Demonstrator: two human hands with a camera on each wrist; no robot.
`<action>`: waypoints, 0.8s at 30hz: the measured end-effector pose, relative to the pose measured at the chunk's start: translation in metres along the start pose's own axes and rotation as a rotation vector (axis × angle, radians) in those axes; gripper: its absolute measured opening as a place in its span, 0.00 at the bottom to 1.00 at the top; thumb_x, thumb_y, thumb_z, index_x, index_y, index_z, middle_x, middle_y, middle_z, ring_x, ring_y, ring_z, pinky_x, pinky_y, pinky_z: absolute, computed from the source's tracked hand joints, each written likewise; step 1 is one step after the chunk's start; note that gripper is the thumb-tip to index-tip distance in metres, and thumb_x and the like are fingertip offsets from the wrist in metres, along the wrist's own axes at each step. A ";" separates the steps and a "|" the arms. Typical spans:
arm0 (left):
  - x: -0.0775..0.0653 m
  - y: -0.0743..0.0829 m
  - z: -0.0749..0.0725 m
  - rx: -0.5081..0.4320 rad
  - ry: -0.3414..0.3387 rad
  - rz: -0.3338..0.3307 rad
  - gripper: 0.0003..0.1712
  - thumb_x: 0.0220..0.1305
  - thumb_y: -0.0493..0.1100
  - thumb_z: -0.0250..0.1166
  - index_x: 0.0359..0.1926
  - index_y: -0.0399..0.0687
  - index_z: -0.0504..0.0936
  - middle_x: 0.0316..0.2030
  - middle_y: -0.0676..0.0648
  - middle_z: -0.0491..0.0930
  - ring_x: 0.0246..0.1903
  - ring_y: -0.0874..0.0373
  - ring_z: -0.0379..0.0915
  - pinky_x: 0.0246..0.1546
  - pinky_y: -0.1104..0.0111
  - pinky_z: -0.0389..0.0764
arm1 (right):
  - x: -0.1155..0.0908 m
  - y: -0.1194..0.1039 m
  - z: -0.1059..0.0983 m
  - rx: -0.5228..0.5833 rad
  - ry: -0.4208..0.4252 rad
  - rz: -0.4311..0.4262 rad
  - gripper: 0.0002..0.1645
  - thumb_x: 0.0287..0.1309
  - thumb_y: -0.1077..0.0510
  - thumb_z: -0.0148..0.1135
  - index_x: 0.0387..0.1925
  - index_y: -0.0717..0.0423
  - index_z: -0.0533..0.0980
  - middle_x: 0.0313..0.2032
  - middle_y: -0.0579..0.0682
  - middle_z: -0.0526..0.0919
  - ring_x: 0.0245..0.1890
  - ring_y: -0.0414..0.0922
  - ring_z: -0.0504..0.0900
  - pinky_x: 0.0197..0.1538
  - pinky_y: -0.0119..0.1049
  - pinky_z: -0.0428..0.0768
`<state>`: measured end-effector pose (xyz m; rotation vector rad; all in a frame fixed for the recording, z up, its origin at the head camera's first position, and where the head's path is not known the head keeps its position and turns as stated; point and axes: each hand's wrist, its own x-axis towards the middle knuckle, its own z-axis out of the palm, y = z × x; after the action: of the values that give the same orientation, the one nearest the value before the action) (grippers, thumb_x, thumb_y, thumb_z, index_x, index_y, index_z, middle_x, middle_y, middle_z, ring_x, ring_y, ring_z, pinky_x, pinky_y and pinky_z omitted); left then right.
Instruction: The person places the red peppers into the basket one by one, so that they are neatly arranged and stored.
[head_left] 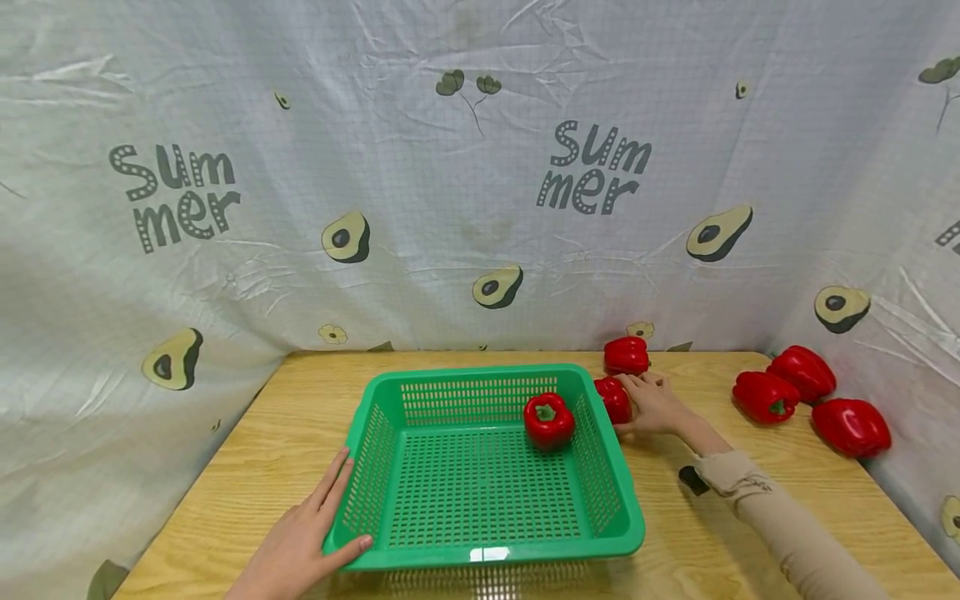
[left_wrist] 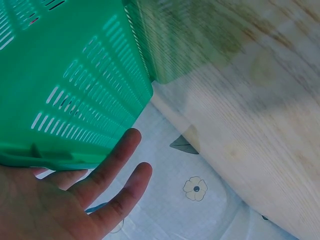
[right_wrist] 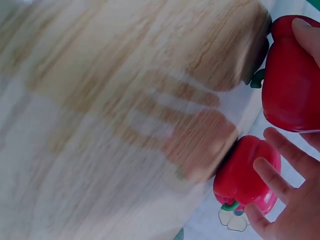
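Observation:
A green plastic basket stands on the wooden table, with one red bell pepper inside near its right wall. At the basket's front left corner rests my left hand, thumb on the rim and fingers along the outside; in the left wrist view the fingers look extended and spread. Just outside the right wall, my right hand grips another red bell pepper. In the right wrist view, the thumb lies across this bell pepper, part of which runs out of frame.
Behind the right hand sits another red bell pepper, also under the spread fingers in the right wrist view. Several more bell peppers lie at the table's right. A small black object is near the right wrist. A printed curtain hangs behind.

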<state>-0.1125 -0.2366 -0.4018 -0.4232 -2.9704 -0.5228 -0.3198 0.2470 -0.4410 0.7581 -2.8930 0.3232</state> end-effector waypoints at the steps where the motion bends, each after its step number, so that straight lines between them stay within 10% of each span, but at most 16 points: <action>1: 0.000 0.000 0.000 -0.002 -0.001 -0.001 0.51 0.54 0.62 0.58 0.70 0.47 0.44 0.69 0.46 0.44 0.45 0.45 0.75 0.34 0.55 0.74 | -0.001 0.000 0.000 0.018 0.001 0.004 0.47 0.31 0.40 0.71 0.54 0.57 0.65 0.50 0.59 0.75 0.53 0.61 0.65 0.47 0.59 0.58; 24: 0.000 0.000 0.002 -0.002 0.027 0.002 0.51 0.53 0.61 0.59 0.69 0.47 0.45 0.69 0.45 0.46 0.47 0.44 0.73 0.36 0.55 0.74 | -0.025 0.004 -0.009 0.131 0.052 0.037 0.44 0.33 0.41 0.71 0.53 0.52 0.65 0.50 0.60 0.73 0.52 0.61 0.65 0.46 0.61 0.59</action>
<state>-0.1127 -0.2357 -0.4037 -0.4161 -2.9437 -0.5274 -0.2989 0.2640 -0.4380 0.7039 -2.8620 0.5326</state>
